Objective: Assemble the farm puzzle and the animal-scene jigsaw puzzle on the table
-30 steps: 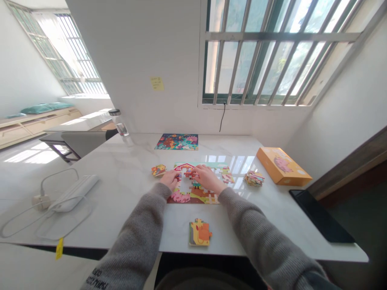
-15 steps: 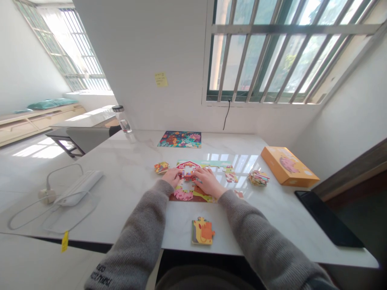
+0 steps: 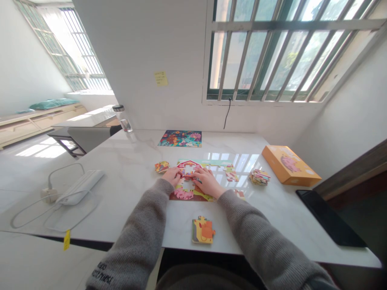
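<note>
A partly assembled jigsaw puzzle (image 3: 184, 195) with a red barn and a pink animal lies flat on the white table, with gaps in its middle. Over its centre, both hands pinch a small colourful puzzle piece (image 3: 189, 176) by its sides. My left hand (image 3: 172, 176) is at the piece's left edge, fingers closed. From the other side my right hand (image 3: 208, 182) grips it, its palm over the puzzle's lower right. Fingers hide much of the piece, and I cannot tell whether it is seated. Closer to me lies a short stack of puzzle pieces (image 3: 203, 230), yellow and orange on top.
Piles of puzzle pieces lie left (image 3: 161, 166) and right (image 3: 259, 177) of the puzzle. A dark picture sheet (image 3: 180, 138) rests near the wall. An orange box (image 3: 290, 166) and black tablet (image 3: 329, 217) are at right; a bottle (image 3: 123, 119) and a corded power strip (image 3: 81, 187) at left.
The view has shifted very slightly. Both hands stay on the puzzle piece at the puzzle's centre, with only a tiny change in finger position.
</note>
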{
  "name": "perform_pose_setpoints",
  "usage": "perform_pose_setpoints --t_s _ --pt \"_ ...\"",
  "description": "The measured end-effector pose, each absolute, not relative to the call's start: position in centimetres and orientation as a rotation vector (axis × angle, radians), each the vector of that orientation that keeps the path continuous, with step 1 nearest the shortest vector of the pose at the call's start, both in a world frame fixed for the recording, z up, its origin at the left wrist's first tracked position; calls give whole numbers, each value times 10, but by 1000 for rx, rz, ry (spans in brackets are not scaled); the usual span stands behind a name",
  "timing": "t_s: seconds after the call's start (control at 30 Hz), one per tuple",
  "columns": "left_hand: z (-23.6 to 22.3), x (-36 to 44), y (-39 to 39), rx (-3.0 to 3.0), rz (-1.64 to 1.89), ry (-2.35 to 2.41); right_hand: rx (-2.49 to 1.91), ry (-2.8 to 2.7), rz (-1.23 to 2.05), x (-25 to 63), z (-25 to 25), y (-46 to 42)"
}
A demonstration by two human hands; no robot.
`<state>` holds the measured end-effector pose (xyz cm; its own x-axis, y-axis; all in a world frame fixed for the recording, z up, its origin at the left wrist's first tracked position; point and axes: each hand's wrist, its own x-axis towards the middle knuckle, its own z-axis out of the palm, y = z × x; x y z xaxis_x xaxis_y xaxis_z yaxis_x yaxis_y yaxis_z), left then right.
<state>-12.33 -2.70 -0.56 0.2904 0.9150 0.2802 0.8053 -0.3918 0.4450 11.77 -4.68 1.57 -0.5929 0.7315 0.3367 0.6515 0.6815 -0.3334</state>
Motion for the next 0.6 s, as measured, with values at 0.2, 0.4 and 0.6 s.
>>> perform_pose_setpoints --t_s 0.2,0.4,0.6 --pt "-5 -125 -26 2344 727 1569 -1110 -2440 242 113 14 -43" --pt "-5 -125 -26 2349 746 1566 -1114 -2443 247 111 13 -40" --pt "-3 -124 -29 2357 767 1563 -1112 -2434 218 112 17 -43"
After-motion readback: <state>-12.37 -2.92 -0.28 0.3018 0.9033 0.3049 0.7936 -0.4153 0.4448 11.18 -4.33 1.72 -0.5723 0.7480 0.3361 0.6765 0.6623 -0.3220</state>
